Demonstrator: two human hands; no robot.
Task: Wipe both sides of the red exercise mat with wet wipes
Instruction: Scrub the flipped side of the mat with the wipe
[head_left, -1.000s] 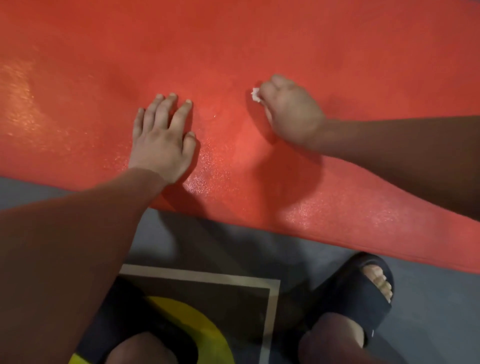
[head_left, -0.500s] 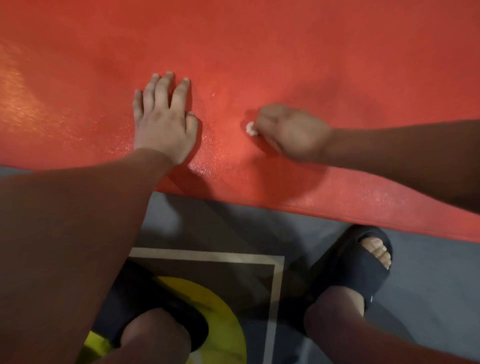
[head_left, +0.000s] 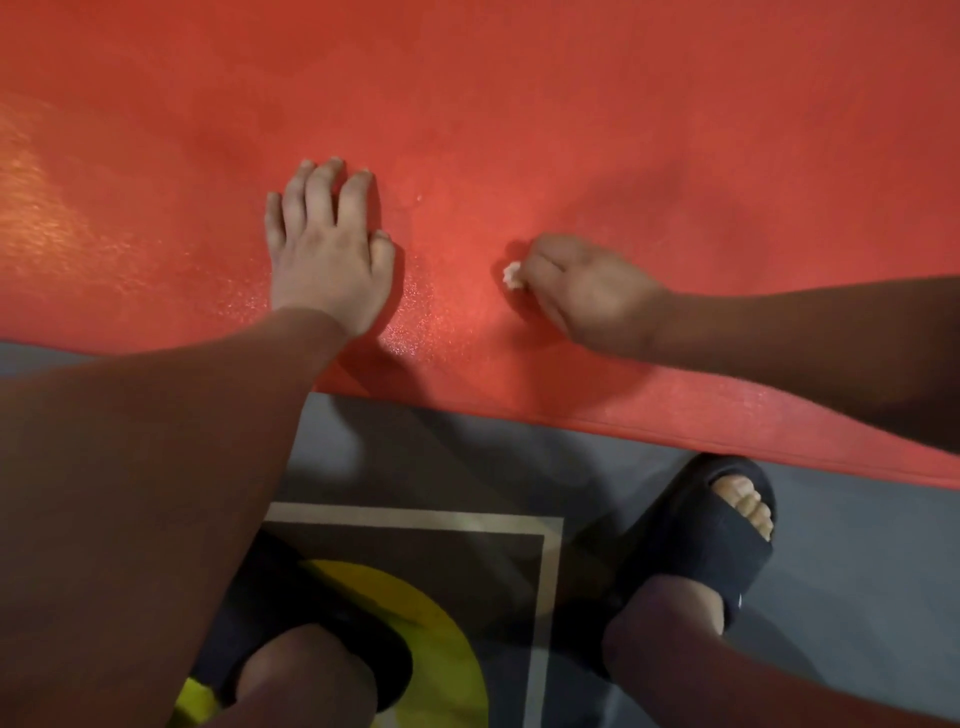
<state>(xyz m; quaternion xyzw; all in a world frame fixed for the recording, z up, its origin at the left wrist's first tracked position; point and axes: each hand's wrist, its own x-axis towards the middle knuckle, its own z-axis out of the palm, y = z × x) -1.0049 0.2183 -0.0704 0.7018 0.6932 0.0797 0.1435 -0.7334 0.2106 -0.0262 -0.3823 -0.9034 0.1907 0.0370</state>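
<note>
Grey floor (head_left: 857, 571) runs along the bottom of the view, and the red mat (head_left: 571, 104) lies flat on it, filling the whole upper half, its near edge slanting down toward the right. The left hand (head_left: 327, 260) rests palm down on the mat near that edge, fingers straight and close together, thumb alongside. The right hand (head_left: 592, 296) sits on the mat to its right, apart from it, fingers curled round a small white wipe (head_left: 512, 274). Only a crumpled tip of the wipe shows past the fingers, down against the mat. The mat between and just below the hands glistens finely (wetness or glare, I cannot tell). Below the edge stand two feet in black slides: the right slide (head_left: 691, 540) is near the mat, toes showing. The left slide (head_left: 332, 608) stands on a dark square (head_left: 415, 551) with a pale border and a yellow curve (head_left: 441, 634) inside.
</note>
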